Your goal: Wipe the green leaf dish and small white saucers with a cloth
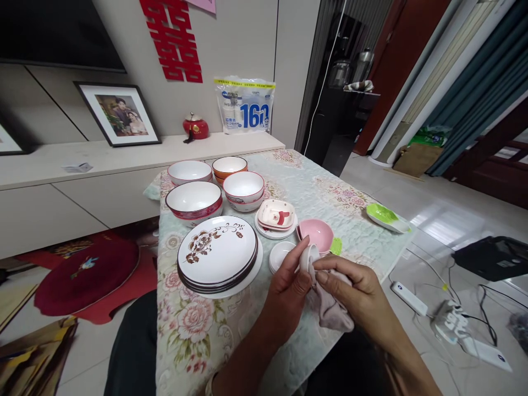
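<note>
My left hand (289, 291) is closed around a small white dish (307, 257), held tilted up above the near side of the table. In my right hand (350, 280) is a greyish-pink cloth (333, 305), its fingers pinching the fabric against the dish; the loose end hangs below. Just behind my left fingers lie small white dishes (281, 254). A pink bowl (317, 234) stands beyond my hands, with a bit of a green item (336, 246) showing beside it. To the left rises a stack of white plates (218, 250) with a brown flower pattern and dark rims.
Stacked bowls (193, 197) stand at the back left of the flowered tablecloth (193, 324). Square bear-print dishes (275, 214) rest on white plates. A green leaf-shaped dish (381, 214) sits near the right edge. Power strips (408, 298) and cables lie on the floor.
</note>
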{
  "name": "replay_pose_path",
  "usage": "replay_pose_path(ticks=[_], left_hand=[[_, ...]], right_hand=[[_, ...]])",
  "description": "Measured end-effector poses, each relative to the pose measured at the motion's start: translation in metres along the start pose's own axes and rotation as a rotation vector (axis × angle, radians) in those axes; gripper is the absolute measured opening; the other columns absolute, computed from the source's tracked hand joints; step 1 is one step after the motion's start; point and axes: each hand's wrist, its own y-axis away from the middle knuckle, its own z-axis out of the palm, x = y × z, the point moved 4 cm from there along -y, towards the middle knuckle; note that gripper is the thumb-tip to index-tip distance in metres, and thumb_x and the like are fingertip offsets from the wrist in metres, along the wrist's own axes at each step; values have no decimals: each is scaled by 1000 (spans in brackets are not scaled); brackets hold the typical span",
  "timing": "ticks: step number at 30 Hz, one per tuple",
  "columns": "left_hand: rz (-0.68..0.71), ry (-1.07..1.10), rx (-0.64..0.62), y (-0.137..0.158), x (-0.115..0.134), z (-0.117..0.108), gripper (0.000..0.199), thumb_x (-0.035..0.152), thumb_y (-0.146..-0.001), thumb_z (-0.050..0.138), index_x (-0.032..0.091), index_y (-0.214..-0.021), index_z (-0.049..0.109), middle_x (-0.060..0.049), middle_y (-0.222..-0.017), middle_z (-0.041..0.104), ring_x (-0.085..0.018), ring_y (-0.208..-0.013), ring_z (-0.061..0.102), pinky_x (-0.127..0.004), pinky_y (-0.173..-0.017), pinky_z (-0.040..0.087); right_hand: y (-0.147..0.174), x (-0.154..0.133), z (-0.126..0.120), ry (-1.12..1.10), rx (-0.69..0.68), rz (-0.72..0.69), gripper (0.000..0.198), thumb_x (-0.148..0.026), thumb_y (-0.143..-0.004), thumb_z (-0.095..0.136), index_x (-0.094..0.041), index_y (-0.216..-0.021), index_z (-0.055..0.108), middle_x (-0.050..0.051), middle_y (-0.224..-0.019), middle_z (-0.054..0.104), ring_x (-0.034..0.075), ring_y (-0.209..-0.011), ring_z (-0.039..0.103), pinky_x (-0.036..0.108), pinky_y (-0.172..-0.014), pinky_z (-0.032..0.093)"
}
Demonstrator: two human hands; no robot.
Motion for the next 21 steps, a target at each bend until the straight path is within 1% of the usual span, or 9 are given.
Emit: replay_pose_path(ticks=[1,3,6,9,12,15,18,19,21], left_hand=[[-5,5,9,0,1,0,49,34,-91,69,29,-140,60,-6,-133,67,-25,-127,56,-42,-114,34],[-4,16,51,0,2,-2,47,34,-89,72,30,-135,64,-5,-127,70,-24,-123,59,-40,-112,37],[-33,27,104,-1,4,-3,45,35,-86,75,30,-130,68,-4,-124,71,-23,-117,62,-38,-107,42],[-83,8,131,-1,2,-3,48,38,-86,74,28,-133,66,-7,-127,70,-25,-114,62,-38,-101,46],[-115,-34,171,0,0,-4,52,41,-86,74,27,-134,65,-8,-127,69,-24,-111,62,-37,-94,49],[-135,-23,205,0,-2,-7,53,42,-84,76,26,-133,66,-8,-119,71,-24,-108,62,-36,-91,50],[-149,31,204,0,-4,-8,52,39,-82,78,26,-131,68,-7,-109,74,-24,-107,62,-39,-95,50],[-154,47,198,0,-4,-8,51,38,-83,78,25,-131,68,-7,-109,74,-24,-108,63,-41,-97,49],[-160,77,180,0,-3,-7,48,36,-84,77,26,-130,68,-8,-116,73,-25,-112,63,-43,-100,48]], right_hand=[[0,1,0,-7,5,-22,14,-32,-95,64,-24,-98,75,2,-91,73,19,-85,69,30,-77,54],[1,0,1,55,-27,-119,14,-28,-96,62,-25,-99,76,3,-90,72,19,-87,68,32,-78,54],[1,-2,3,254,-101,-249,22,-18,-99,55,-26,-103,74,4,-89,69,20,-88,64,33,-76,54],[1,1,2,520,-114,-295,22,-15,-98,53,-24,-100,72,6,-87,65,21,-84,59,34,-70,51],[-2,7,3,770,-8,-311,18,-15,-97,52,-20,-95,69,7,-83,60,23,-80,53,36,-67,46],[-7,12,9,895,130,-320,15,-15,-96,52,-19,-89,65,8,-81,59,24,-78,51,37,-67,44],[-10,13,13,876,277,-340,10,-16,-95,53,-19,-90,61,8,-81,61,25,-79,53,38,-69,45],[-11,12,14,839,315,-348,8,-16,-95,53,-19,-95,61,8,-83,63,25,-80,54,38,-70,46],[-11,9,14,746,349,-384,14,-15,-95,54,-19,-106,61,8,-89,67,25,-85,58,40,-75,49]])
